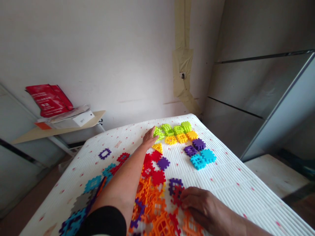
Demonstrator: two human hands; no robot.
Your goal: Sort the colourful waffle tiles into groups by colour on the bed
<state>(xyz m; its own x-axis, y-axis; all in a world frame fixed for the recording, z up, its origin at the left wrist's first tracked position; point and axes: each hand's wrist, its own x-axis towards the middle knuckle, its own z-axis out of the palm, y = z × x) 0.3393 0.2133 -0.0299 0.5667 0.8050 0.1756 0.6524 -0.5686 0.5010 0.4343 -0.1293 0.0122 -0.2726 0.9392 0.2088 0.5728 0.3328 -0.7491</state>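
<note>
My left hand (149, 138) reaches to the far part of the table, its thumb and fingers closed around light green triangular building tiles (158, 132). Just below it lies a yellow triangular tile (157, 148). Nearer to me, my right hand (205, 205) is curled, with a red notched tile (177, 195) at its fingertips. A purple window tile (175, 185) lies beside that red one. Orange tiles (159, 206) form a loose heap left of my right hand, partly under its fingers. My left forearm hides part of the heap.
Sorted stacks of green (178, 130), yellow (182, 138), dark purple (199, 144) and light blue tiles (208, 156) stand at the far right. A lone purple frame tile (104, 153) lies left. Grey cabinets (246, 88) border the right side; a shelf (98, 116) is at left.
</note>
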